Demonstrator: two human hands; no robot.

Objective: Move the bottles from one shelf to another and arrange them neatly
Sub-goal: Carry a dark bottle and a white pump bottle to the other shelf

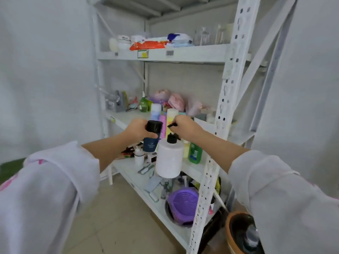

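The left hand (136, 129) is closed around a dark blue bottle (150, 143) with a black cap, held upright in front of the middle shelf (126, 117). The right hand (183, 126) is clamped on the black pump head of a white pump bottle (169, 159), which hangs below it, just right of the dark blue bottle. On the middle shelf, far behind both hands, stand a pink bottle (162, 123) and a yellow bottle (172, 116). A green bottle (195, 153) stands on the lower shelf, right of the white pump bottle.
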